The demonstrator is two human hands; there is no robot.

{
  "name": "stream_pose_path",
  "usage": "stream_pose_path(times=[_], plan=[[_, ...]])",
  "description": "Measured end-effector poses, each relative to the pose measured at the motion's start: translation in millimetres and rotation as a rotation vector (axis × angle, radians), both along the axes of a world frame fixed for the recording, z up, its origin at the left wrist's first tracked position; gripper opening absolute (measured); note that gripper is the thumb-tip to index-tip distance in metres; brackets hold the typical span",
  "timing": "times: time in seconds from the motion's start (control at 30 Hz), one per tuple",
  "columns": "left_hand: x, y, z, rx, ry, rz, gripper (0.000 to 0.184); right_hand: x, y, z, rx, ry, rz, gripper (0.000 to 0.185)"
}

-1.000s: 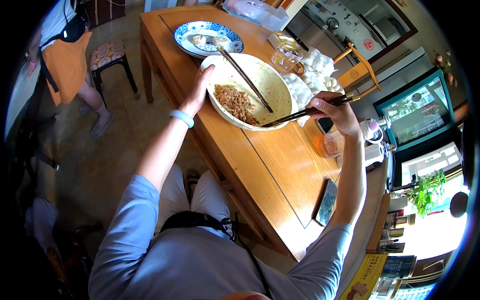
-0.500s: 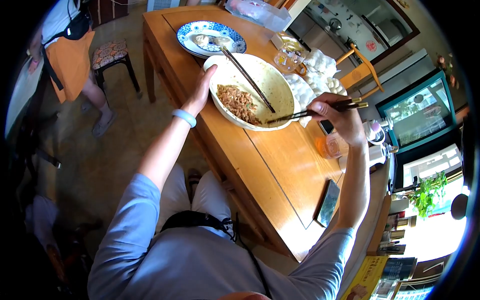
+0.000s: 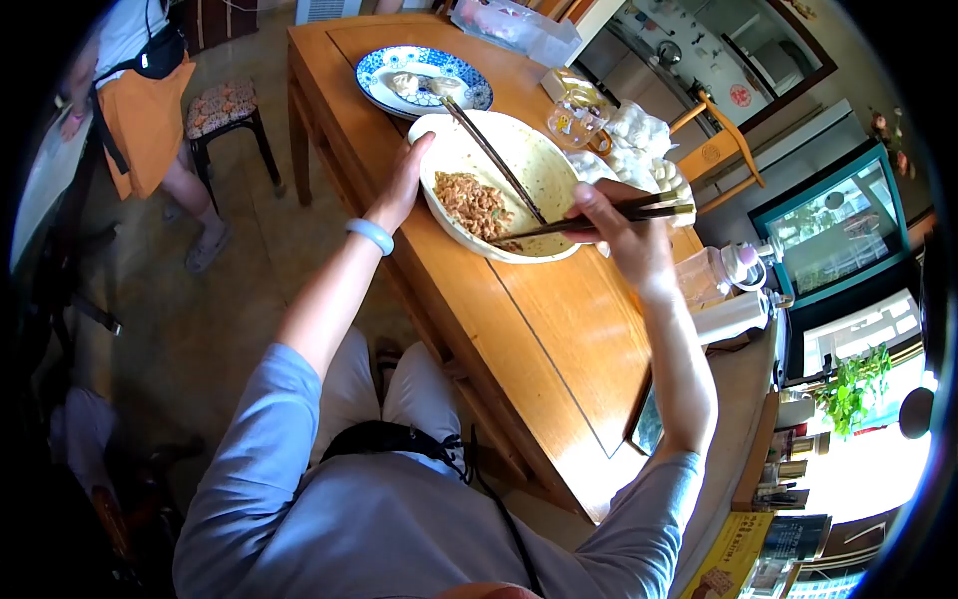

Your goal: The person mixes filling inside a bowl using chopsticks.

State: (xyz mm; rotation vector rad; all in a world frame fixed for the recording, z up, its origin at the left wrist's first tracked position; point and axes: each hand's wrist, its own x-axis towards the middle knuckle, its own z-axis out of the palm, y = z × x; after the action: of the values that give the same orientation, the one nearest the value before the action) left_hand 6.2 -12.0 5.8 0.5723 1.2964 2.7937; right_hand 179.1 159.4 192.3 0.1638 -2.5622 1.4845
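Note:
A large white bowl (image 3: pixel 544 150) stands on the wooden table, with brown minced filling (image 3: pixel 472 205) gathered at its near left side. My left hand (image 3: pixel 401 183) grips the bowl's left rim, thumb on the edge. In my right hand (image 3: pixel 624 235) are dark chopsticks (image 3: pixel 549 230), their tips at the filling's lower right edge. Another pair of chopsticks (image 3: pixel 491 155) leans in the bowl, its upper ends over the far rim. Just beyond sits a blue-patterned plate (image 3: pixel 371 68) carrying a couple of pale dumplings (image 3: pixel 407 84).
Past the bowl are a glass mug (image 3: pixel 574 118), white plastic bags (image 3: pixel 639 135) and a clear plastic bin (image 3: pixel 519 32). A phone (image 3: pixel 649 424) lies under my right forearm, and a clear bottle (image 3: pixel 704 275) stands on the right. Another person (image 3: pixel 145 120) stands at left near a stool (image 3: pixel 222 108).
My right hand has moved left with its chopsticks, and their tips have gone further into the filling. My left hand stays on the bowl's rim.

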Motion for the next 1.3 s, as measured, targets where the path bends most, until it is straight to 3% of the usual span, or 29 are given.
stream_pose_path(times=[0.23, 0.37, 0.47, 0.6, 0.83, 0.87, 0.97, 1.1, 1.3], plan=[[-15.0, 2.2, -13.9, -0.034, -0.001, -0.061, 0.057, -20.6, -40.1, -18.5, 0.027, 0.120, 0.020, 0.031], [-8.5, 2.6, -5.2, 0.036, -0.022, -0.080, 0.060, -31.4, -21.6, -21.2, 0.328, 0.083, 0.205, 0.024], [-2.5, 2.0, 3.5, 0.061, -0.047, -0.067, 0.061, -32.0, -20.8, -5.3, 0.019, 0.020, 0.178, 0.025], [2.2, 1.1, 6.8, 0.059, -0.058, -0.083, 0.062, -56.3, -21.6, -24.4, -0.021, 0.165, 0.095, 0.028], [3.6, 0.2, 7.9, 0.102, -0.093, -0.131, 0.059, -75.0, -26.9, -52.7, -0.031, 0.112, 0.045, 0.025], [5.3, 0.9, 9.2, 0.098, -0.086, -0.130, 0.060, -71.8, -28.6, -54.1, 0.161, 0.150, -0.013, 0.025], [6.4, 0.1, 11.5, 0.067, -0.055, -0.098, 0.062, -79.5, -18.9, -51.2, -0.164, 0.161, 0.001, 0.025], [5.8, 0.2, 10.5, 0.036, -0.030, -0.092, 0.066, -86.8, -18.7, -52.5, -0.263, 0.189, 0.070, 0.024], [13.0, -0.7, 18.5, 0.059, -0.044, -0.102, 0.060, -84.7, -8.9, -41.9, -0.128, 0.071, -0.023, 0.024]])
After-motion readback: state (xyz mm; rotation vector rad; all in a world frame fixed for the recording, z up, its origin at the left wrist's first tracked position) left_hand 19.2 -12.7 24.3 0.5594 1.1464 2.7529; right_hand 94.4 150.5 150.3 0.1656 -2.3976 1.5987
